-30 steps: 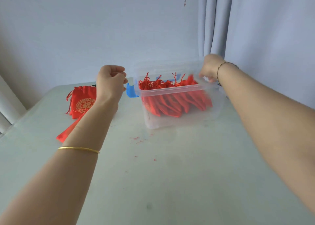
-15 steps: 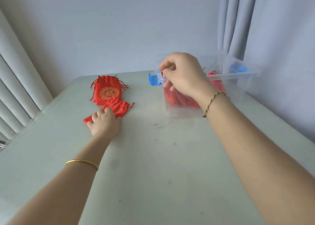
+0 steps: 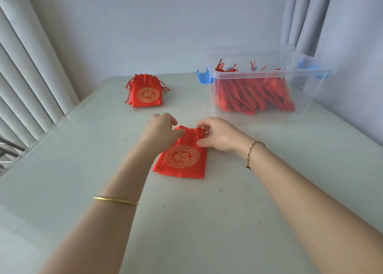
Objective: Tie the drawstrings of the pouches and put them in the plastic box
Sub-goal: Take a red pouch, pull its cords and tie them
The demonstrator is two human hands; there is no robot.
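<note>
On the near part of the table [image 3: 186,222], a red pouch [image 3: 182,159] with a gold emblem is laid flat, its closed bottom toward the person and its gathered neck turned away. The neck is held at both ends. The left hand [image 3: 159,128] is curled at the left end with the thumb laid on the fabric, and the right hand [image 3: 217,135] pinches the right end between thumb and forefinger, where a short red cord end shows. Whether a cord is caught by the left fingers cannot be told, as they are hidden behind the hand. The step in hand is judged to be the drawing and tying of the strings. The cords are best pulled outward evenly to both sides while the pouch is kept flat, so that the neck is gathered without skew; the knot is then set close against the neck. Farther off on the left, a small stack of pouches [image 3: 146,93] is seen, apparently awaiting tying. Farthest, on the right, the plastic box [image 3: 269,74] stands well apart from both hands, with packed pouches [image 3: 255,99] inside.
</note>
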